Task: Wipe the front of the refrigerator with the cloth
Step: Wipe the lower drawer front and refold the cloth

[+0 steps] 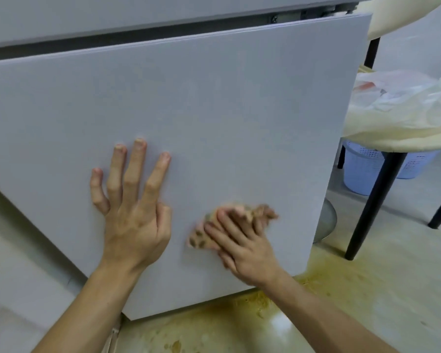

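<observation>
Left hand (133,207) lies flat on the lower refrigerator door (214,110), fingers straight and spread, thumb tucked against the index finger, holding nothing. Right hand (242,245) is just beside it, not touching it, fingers extended and pressing a bunched cloth (257,214) against the same door. The hand and cloth are motion-blurred, so the exact finger contact is unclear. The cloth is pinkish with brown spots. It sticks out beyond the right fingertips and at the thumb side, and the rest is hidden under the fingers. Both hands sit low on the door, near its bottom edge. Far above the hands is the dark gap below the upper door (112,16). Below the right wrist the floor (316,309) has yellow-brown stains. Out past the right hand, beyond the door edge, stands a black-legged chair (374,197) with a plastic bag (405,93) on its cream seat and a light blue basket (362,171) behind it.
</observation>
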`<state>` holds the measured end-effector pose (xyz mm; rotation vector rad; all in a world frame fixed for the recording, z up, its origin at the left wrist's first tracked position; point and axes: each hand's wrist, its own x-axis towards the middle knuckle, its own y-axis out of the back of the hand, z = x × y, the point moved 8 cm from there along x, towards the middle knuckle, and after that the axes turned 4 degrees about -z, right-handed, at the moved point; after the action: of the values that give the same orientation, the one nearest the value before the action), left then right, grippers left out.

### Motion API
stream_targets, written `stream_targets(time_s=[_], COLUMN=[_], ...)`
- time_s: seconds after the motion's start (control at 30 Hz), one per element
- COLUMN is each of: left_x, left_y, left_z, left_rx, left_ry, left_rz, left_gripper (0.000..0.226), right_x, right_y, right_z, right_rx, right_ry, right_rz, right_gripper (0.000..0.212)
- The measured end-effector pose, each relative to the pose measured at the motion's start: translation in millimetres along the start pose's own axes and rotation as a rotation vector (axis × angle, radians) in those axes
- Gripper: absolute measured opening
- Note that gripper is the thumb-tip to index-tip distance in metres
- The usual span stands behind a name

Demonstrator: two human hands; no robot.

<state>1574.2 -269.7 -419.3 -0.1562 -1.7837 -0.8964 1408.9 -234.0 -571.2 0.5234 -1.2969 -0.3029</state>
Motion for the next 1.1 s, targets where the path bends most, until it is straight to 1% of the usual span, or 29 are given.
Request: stream_targets(time_s=[0.07, 0.1, 0.17, 0.27, 0.33, 0.37, 0.43, 0.53, 0.57, 0.6, 0.63, 0.67, 0.73, 0.8, 0.83, 0.9, 1.0, 1.07, 1.1], left_x=[-3, -4, -5, -6, -4, -2, 2, 7, 8, 8, 9, 8, 6, 1, -2, -8, -11, -14, -15], left_y=[1, 2, 2, 4, 5, 6, 7, 12, 15, 19, 22, 24, 27, 29, 29, 30, 31, 31, 32], left_z=[-4, -5, -6, -5, -4, -3, 1, -4, -10, -18, -26, -33, -44, -53, -56, -60, -64, -66, -67], left_rx=[0.007, 0.006, -0.008, -0.016, -0.021, -0.033, -0.064, -0.076, -0.072, -0.065, -0.052, -0.04, -0.033, -0.054, -0.064, -0.07, -0.076, -0.079, -0.078], left_ry=[-0.016, -0.022, -0.022, -0.002, 0.011, 0.027, 0.064, 0.086, 0.096, 0.111, 0.125, 0.133, 0.143, 0.162, 0.174, 0.18, 0.165, 0.169, 0.17], left_rz=[-0.023, -0.034, -0.053, -0.047, -0.044, -0.04, -0.031, -0.023, -0.013, -0.001, 0.011, 0.023, 0.037, 0.037, 0.034, 0.015, -0.018, -0.031, -0.03], left_gripper=[0.081, 0.08, 0.078, 0.077, 0.076, 0.075, 0.072, 0.07, 0.071, 0.071, 0.071, 0.072, 0.074, 0.079, 0.082, 0.088, 0.09, 0.09, 0.09], right_x=[-42, -49, -46, -15, 22, 47, 103, 163, 174, 180, 180, 174, 145, 97, 71, 32, 13, 23, 34], right_y=[-25, -28, -23, 2, 27, 44, 81, 120, 123, 122, 114, 102, 69, 34, 19, -3, -13, -7, 1], right_z=[-8, -7, -2, 7, 15, 19, 33, 51, 49, 42, 31, 16, -18, -41, -45, -47, -43, -37, -33], right_rx=[-0.043, -0.052, -0.03, 0.109, 0.225, 0.285, 0.408, 0.515, 0.521, 0.506, 0.458, 0.391, 0.254, 0.16, 0.129, 0.069, 0.036, 0.053, 0.072], right_ry=[0.062, 0.065, 0.067, 0.091, 0.082, 0.046, -0.099, -0.343, -0.399, -0.434, -0.439, -0.393, -0.181, 0.024, 0.086, 0.152, 0.162, 0.157, 0.14], right_rz=[-0.129, -0.159, -0.174, -0.146, -0.053, 0.015, 0.21, 0.498, 0.549, 0.562, 0.533, 0.463, 0.274, 0.097, 0.022, -0.091, -0.161, -0.16, -0.13], right_gripper=[0.085, 0.086, 0.085, 0.082, 0.072, 0.067, 0.061, 0.067, 0.067, 0.065, 0.064, 0.063, 0.06, 0.057, 0.057, 0.062, 0.078, 0.09, 0.092])
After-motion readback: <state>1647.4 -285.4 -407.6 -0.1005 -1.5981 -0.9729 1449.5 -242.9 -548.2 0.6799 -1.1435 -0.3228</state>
